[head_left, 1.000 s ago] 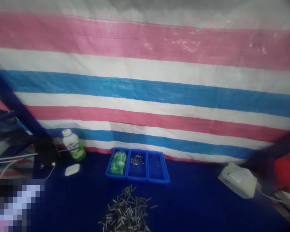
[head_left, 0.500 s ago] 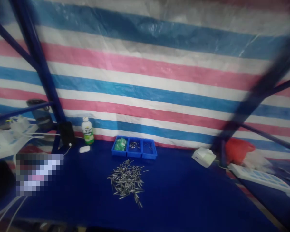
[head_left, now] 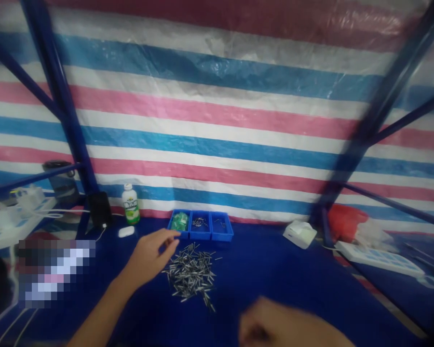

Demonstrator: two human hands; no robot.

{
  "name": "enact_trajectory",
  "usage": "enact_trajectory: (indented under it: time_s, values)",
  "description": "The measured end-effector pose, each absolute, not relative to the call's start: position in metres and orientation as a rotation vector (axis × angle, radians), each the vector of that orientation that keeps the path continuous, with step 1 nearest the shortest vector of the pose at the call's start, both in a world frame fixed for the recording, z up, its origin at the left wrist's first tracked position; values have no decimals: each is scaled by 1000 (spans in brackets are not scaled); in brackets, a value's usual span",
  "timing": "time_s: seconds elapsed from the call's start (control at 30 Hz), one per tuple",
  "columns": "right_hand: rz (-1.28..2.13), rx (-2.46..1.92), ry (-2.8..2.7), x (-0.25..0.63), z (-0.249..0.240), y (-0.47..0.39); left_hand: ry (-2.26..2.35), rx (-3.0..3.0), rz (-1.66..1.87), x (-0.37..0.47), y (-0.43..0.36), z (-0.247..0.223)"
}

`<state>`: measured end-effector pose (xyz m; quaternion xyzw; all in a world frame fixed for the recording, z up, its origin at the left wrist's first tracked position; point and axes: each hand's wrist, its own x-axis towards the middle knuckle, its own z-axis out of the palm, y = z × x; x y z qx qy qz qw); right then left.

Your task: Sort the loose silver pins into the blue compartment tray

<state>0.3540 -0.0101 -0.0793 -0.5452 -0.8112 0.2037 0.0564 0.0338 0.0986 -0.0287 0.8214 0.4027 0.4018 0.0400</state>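
A loose pile of thin metal pins (head_left: 191, 272) lies on the dark blue table. Behind it stand three joined blue trays: the left holds green pieces (head_left: 180, 221), the middle (head_left: 200, 236) and the right (head_left: 222, 236) hold some small metal pieces. My left hand (head_left: 152, 255) is at the pile's left edge, just in front of the left tray, thumb and fingers apart with nothing between them. At the bottom, right of the pile, my right hand (head_left: 267, 323) is blurred with its fingers curled; whether it holds anything is hidden.
A white bottle with a green label (head_left: 131, 205), a white case (head_left: 126, 232) and a black device (head_left: 99, 209) are at the back left. A tissue pack (head_left: 300, 234) stands at the back right. Power strips (head_left: 379, 259) and blue frame posts flank the table.
Both my hands have come into view, the left beside the pile and the right at the bottom edge. The camera view has shifted slightly.
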Motion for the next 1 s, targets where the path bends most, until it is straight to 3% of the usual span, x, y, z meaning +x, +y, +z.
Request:
enact_trajectory:
  time_s: [0.13, 0.27, 0.5, 1.0]
  values:
    - [660, -1325, -2418, 329, -64, 91, 1247, 2452, 1548, 65, 159, -54]
    - [514, -1332, -2272, 294, -91, 147, 1294, 2415, 1562, 73, 183, -100]
    - [295, -1215, -2248, 276, -124, 136, 1465, 2306, 1507, 62, 181, -125]
    - [330, -1254, -2312, 273, -126, 118, 1479, 2240, 1414, 67, 180, -129]
